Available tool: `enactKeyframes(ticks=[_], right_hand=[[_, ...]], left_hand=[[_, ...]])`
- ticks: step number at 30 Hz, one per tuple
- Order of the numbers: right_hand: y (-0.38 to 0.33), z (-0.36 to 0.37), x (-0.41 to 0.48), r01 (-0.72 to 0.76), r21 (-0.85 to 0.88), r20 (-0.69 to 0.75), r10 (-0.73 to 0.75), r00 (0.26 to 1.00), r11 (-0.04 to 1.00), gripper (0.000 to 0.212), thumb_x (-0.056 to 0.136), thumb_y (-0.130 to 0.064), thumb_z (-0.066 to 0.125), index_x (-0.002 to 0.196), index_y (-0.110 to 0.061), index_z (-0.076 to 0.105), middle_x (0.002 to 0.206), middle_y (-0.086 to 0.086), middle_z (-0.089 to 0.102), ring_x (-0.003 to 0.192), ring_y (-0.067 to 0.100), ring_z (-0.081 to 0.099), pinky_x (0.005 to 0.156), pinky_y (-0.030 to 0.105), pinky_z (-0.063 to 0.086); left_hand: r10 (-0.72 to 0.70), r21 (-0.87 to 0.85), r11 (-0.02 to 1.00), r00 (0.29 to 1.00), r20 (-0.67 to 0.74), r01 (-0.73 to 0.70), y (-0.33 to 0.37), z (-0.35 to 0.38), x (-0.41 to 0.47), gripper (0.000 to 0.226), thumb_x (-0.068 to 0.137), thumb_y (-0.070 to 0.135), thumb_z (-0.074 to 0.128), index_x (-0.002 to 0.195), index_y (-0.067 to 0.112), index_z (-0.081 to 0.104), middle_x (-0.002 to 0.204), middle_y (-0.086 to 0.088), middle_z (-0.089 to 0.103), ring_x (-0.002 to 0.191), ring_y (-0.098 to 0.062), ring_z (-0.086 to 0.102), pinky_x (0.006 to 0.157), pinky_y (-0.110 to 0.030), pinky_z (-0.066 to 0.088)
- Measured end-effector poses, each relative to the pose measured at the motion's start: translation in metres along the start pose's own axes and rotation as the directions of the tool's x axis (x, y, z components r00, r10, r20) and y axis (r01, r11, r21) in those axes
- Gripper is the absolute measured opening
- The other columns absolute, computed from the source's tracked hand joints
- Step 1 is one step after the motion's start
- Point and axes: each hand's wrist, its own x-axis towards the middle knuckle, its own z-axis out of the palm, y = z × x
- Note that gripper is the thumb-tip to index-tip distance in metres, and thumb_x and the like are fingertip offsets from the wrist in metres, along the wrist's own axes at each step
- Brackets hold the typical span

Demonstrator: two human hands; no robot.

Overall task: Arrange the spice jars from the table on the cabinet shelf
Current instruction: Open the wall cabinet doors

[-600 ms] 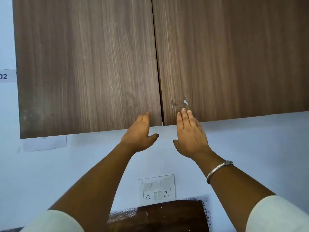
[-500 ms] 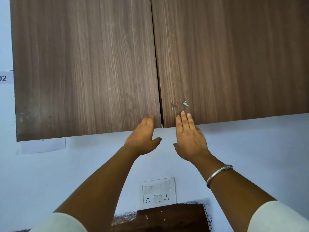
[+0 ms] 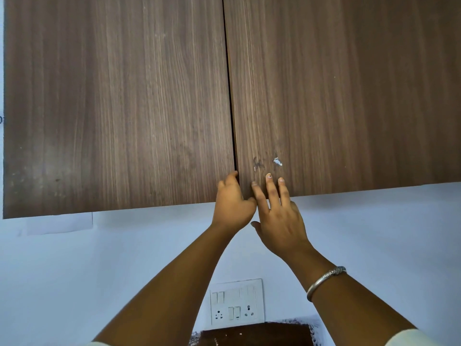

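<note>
No spice jars show anywhere in this view, and neither does the shelf meant to take them: it presumably lies behind the two closed doors of the wall cabinet, so the jars are out of frame, most likely on a worktop below the camera's field. The step in hand looks like opening the cabinet, the first stage of the task, with nothing yet placed. The left hand has its fingers curled at the lower inner corner of the left door, fingertips at the dark seam between the doors, holding nothing but seemingly hooking that edge. The right hand is spread flat and empty, its fingers lying on the lower inner corner of the right door, just under a small white chip in the laminate. No handles are visible, so the next move calls for getting the fingertips behind each door's edge and drawing both outward, clear of the head. Counted: two doors, two hands, one bangle on the right wrist, one switch-and-socket plate on the pale wall below, one paper slip under the left door, one dark wooden panel at the bottom edge, and zero jars.
</note>
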Motion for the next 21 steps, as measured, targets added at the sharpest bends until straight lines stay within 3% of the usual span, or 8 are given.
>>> enactKeyframes(ticks=[3,6,10,14,16,18,19,21], right_hand=[[-0.003,0.001,0.006,-0.083,0.012,0.004,0.083,0.997,0.997,0.11,0.051,-0.048,0.087,0.14,-0.012,0.033,0.142,0.022,0.044,0.127,0.048,0.044,0.076,0.046,0.055],[-0.005,0.002,0.008,-0.119,0.013,0.011,0.118,0.993,0.993,0.108,0.051,-0.05,0.086,0.14,-0.013,0.037,0.142,0.023,0.044,0.127,0.048,0.044,0.073,0.045,0.055],[-0.008,0.001,0.01,-0.098,0.04,0.001,0.098,0.995,0.994,0.101,0.054,-0.052,0.084,0.138,-0.013,0.045,0.141,0.023,0.045,0.127,0.047,0.045,0.074,0.046,0.055],[-0.011,-0.005,0.012,-0.101,0.152,0.001,0.102,0.995,0.983,0.096,0.07,-0.044,0.078,0.147,-0.013,0.029,0.152,0.023,0.026,0.137,0.049,0.026,0.086,0.051,0.051],[-0.01,-0.012,0.01,-0.094,0.22,0.059,0.082,0.995,0.971,0.092,0.082,-0.042,0.067,0.151,-0.016,0.012,0.158,0.019,0.003,0.143,0.045,0.003,0.102,0.051,0.04],[-0.007,-0.019,0.005,-0.083,0.242,0.099,0.061,0.993,0.967,0.092,0.086,-0.043,0.062,0.152,-0.017,0.003,0.158,0.016,-0.008,0.144,0.041,-0.008,0.109,0.049,0.033],[-0.006,-0.023,0.002,-0.074,0.234,0.092,0.053,0.994,0.969,0.094,0.083,-0.043,0.065,0.152,-0.016,0.006,0.158,0.018,-0.004,0.144,0.042,-0.005,0.107,0.049,0.035],[-0.003,-0.03,-0.003,-0.063,0.18,0.031,0.058,0.998,0.982,0.102,0.068,-0.044,0.079,0.148,-0.011,0.026,0.155,0.022,0.019,0.141,0.046,0.018,0.093,0.049,0.048]], left_hand=[[-0.134,-0.14,0.981,0.991,-0.005,0.132,0.005,-0.001,0.004,0.061,0.08,0.008,0.069,0.135,0.011,0.043,0.126,-0.008,0.055,0.112,-0.027,0.058,0.094,-0.038,0.053],[-0.207,-0.211,0.955,0.978,0.036,0.21,0.012,-0.005,0.004,0.046,0.088,-0.003,0.052,0.134,0.007,0.047,0.127,-0.009,0.058,0.115,-0.026,0.057,0.095,-0.035,0.051],[-0.287,-0.268,0.917,0.955,0.069,0.295,0.029,-0.011,-0.001,0.038,0.094,-0.001,0.042,0.13,0.003,0.051,0.123,-0.008,0.06,0.107,-0.024,0.059,0.09,-0.032,0.049],[-0.33,-0.289,0.893,0.939,0.102,0.345,0.042,-0.015,-0.006,0.037,0.092,-0.006,0.041,0.127,0.002,0.052,0.116,-0.009,0.06,0.076,-0.01,0.054,0.079,-0.025,0.044],[-0.345,-0.322,0.877,0.934,0.095,0.357,0.047,-0.014,-0.012,0.041,0.092,-0.006,0.041,0.131,0.005,0.047,0.124,-0.009,0.057,0.086,-0.015,0.055,0.081,-0.027,0.044],[-0.351,-0.343,0.865,0.93,0.106,0.365,0.051,-0.012,-0.019,0.048,0.092,-0.004,0.044,0.137,0.009,0.037,0.132,-0.009,0.05,0.108,-0.024,0.055,0.09,-0.032,0.046],[-0.348,-0.338,0.868,0.931,0.112,0.365,0.052,-0.011,-0.022,0.05,0.091,-0.003,0.046,0.138,0.01,0.033,0.135,-0.01,0.048,0.116,-0.027,0.052,0.094,-0.035,0.046],[-0.325,-0.311,0.886,0.94,0.108,0.342,0.056,-0.011,-0.027,0.05,0.09,0.0,0.052,0.135,0.012,0.032,0.133,-0.011,0.049,0.118,-0.028,0.053,0.092,-0.034,0.048]])
